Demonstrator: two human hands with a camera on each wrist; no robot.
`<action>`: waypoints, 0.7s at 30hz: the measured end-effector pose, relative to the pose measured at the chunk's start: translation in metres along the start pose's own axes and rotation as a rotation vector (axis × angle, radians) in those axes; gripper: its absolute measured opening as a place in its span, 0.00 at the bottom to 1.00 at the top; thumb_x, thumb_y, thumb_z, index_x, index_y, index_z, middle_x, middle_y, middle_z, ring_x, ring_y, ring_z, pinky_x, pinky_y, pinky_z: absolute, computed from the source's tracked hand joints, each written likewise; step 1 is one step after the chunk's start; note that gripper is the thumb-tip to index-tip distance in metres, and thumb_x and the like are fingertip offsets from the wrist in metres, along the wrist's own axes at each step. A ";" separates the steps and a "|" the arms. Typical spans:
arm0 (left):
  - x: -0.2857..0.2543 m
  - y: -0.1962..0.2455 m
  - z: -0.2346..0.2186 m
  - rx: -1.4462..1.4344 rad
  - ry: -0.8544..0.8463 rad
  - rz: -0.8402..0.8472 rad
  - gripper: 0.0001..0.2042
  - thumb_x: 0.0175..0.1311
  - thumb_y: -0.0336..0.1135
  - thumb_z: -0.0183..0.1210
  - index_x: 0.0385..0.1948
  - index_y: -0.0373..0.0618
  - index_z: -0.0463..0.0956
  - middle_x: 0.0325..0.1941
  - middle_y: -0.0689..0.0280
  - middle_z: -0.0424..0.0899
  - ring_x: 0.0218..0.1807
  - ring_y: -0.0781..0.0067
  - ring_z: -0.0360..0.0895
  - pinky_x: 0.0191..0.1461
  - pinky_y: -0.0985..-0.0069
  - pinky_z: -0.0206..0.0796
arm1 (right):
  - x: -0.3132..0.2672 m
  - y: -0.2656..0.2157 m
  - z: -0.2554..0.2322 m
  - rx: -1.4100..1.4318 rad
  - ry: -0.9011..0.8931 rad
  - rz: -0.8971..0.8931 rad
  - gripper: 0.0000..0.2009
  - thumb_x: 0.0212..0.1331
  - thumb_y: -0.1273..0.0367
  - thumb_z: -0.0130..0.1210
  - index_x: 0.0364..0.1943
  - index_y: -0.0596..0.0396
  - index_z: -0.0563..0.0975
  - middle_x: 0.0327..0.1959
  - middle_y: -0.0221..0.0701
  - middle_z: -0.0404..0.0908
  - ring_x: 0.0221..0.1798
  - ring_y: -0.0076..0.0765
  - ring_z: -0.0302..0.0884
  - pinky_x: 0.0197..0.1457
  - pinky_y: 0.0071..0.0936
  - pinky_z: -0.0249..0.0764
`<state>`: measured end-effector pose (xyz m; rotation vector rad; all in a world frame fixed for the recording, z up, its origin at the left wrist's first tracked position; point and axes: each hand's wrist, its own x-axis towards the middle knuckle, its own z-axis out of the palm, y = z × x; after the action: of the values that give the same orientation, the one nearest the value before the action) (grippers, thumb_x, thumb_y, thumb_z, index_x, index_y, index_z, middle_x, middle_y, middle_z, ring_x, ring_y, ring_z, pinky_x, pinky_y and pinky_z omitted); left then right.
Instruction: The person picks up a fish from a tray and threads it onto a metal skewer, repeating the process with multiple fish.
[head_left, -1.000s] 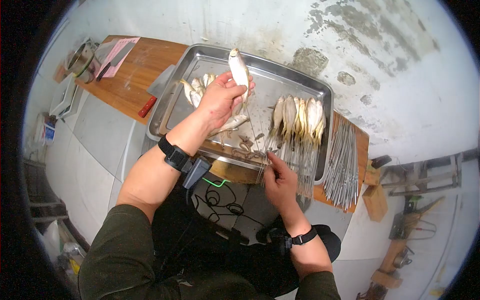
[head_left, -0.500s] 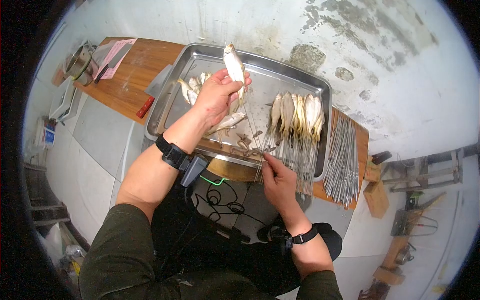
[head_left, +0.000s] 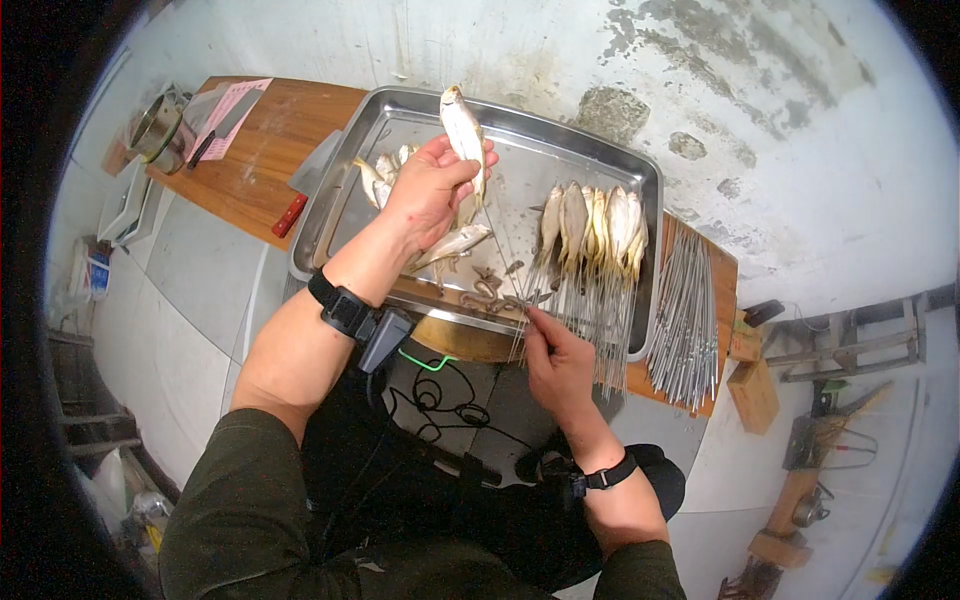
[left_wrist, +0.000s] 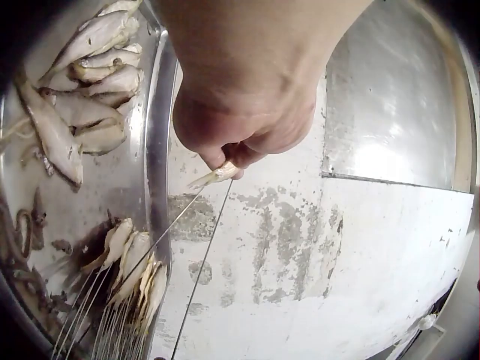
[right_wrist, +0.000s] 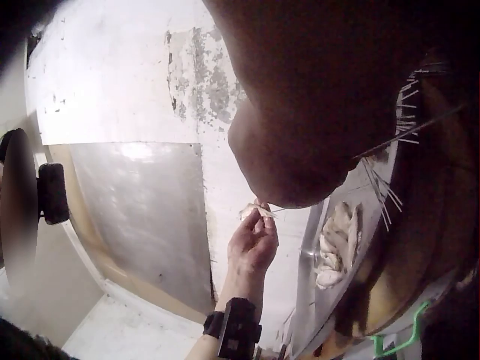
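Note:
My left hand (head_left: pixel 432 190) grips a small silvery fish (head_left: pixel 462 125) above the metal tray (head_left: pixel 535 160), its head pointing up and away. Two thin metal skewers (left_wrist: pixel 201 270) run from the tail end of this fish, as the left wrist view shows. At the tray's near edge, my right hand (head_left: pixel 562 365) pinches the lower part of the skewers between thumb and fingers. A row of skewered fish (head_left: pixel 595 230) lies side by side in the tray's right part. Loose fish (head_left: pixel 455 245) lie at the tray's left, partly behind my left forearm.
Dark scraps (head_left: pixel 488 290) lie near the tray's front. A bundle of bare skewers (head_left: pixel 685 310) is right of the tray on the wooden table (head_left: pixel 280 130). Left are a red-handled knife (head_left: pixel 290 215), a black-handled knife (head_left: pixel 225 125) and a metal pot (head_left: pixel 158 128). A stained wall stands behind.
My left hand and the fish have shifted slightly left and tilted a little. The right hand stays almost in place, its thumb and forefinger now closer together on the skewers.

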<state>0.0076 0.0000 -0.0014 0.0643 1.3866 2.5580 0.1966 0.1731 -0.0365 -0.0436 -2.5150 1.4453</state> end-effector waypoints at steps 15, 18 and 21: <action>-0.007 0.004 0.007 0.027 -0.078 0.002 0.24 0.55 0.14 0.48 0.56 0.36 0.62 0.56 0.61 0.74 0.52 0.71 0.77 0.46 0.85 0.74 | 0.001 -0.004 -0.001 -0.003 0.023 -0.051 0.11 0.57 0.72 0.54 0.44 0.57 0.79 0.27 0.43 0.81 0.28 0.38 0.82 0.33 0.27 0.74; -0.008 0.006 0.009 0.037 -0.076 -0.003 0.25 0.54 0.14 0.48 0.57 0.36 0.62 0.57 0.61 0.74 0.53 0.71 0.77 0.42 0.87 0.73 | 0.002 -0.002 0.000 -0.014 0.039 -0.087 0.11 0.57 0.72 0.54 0.43 0.58 0.79 0.27 0.43 0.81 0.27 0.38 0.82 0.33 0.26 0.74; -0.010 0.007 0.009 0.041 -0.085 -0.002 0.25 0.54 0.14 0.49 0.57 0.37 0.61 0.57 0.61 0.73 0.54 0.71 0.77 0.40 0.89 0.73 | 0.002 -0.005 -0.001 -0.008 0.041 -0.097 0.11 0.57 0.73 0.54 0.43 0.58 0.80 0.25 0.43 0.80 0.26 0.37 0.81 0.32 0.26 0.74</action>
<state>0.0172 0.0017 0.0105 0.1765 1.4068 2.4941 0.1958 0.1717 -0.0313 0.0455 -2.4545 1.3823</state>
